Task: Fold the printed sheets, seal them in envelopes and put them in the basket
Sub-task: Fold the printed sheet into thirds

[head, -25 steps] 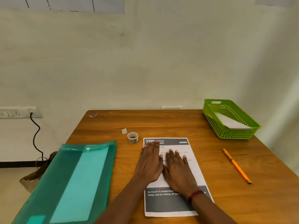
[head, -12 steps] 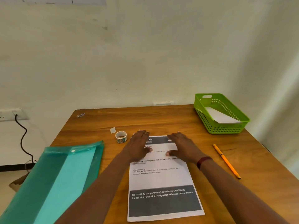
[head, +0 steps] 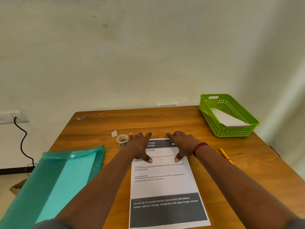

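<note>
A teal plastic folder [head: 62,176] lies at the near left of the wooden table [head: 165,123], overhanging its edge, and an orange pencil [head: 226,156] lies towards the right side. On the left wall, a black cable [head: 23,142] hangs from a white socket [head: 9,116].

The printed sheet [head: 165,184] is white with black lines of type and a dark grey band of white lettering at each end. At two o'clock the basket [head: 212,126] is lime green, its walls a grid of small holes, with a white envelope [head: 227,119] inside. The folder [head: 49,179] at eight o'clock is see-through teal with a paler turquoise stripe. The table [head: 148,121] is honey-brown wood grain, the pencil [head: 226,156] at three o'clock orange, the wristband [head: 199,147] maroon.
</note>
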Action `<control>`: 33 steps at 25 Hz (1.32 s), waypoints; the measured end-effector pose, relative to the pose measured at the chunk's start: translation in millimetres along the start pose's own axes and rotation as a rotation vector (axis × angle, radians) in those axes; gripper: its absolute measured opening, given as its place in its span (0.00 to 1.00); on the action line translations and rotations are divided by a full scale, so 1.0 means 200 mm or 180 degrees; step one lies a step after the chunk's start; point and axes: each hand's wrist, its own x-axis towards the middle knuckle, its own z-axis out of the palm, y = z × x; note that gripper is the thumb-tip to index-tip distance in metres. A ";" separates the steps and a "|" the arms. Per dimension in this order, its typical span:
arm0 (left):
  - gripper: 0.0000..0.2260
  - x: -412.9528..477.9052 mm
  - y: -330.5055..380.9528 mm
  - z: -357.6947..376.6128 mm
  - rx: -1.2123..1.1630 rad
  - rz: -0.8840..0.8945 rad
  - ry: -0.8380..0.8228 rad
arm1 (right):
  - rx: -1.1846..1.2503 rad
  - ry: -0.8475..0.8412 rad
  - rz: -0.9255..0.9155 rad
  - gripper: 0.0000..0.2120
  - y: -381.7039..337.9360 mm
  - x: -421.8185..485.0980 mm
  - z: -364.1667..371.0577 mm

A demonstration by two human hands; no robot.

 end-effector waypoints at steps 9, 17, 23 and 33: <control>0.54 -0.13 0.06 0.02 0.0266 -0.0307 0.0759 | -0.0679 0.0740 0.0229 0.57 -0.11 -0.07 -0.01; 0.28 -0.30 0.14 0.08 0.0279 -0.0277 0.1423 | -0.0112 0.1357 0.0274 0.46 -0.13 -0.25 0.11; 0.07 -0.36 0.13 0.16 0.0529 -0.0091 0.1719 | -0.0218 0.1905 0.0139 0.26 -0.18 -0.31 0.26; 0.26 -0.42 0.18 0.36 -0.0078 0.0251 0.0959 | 0.0467 0.1552 0.0148 0.29 -0.26 -0.33 0.46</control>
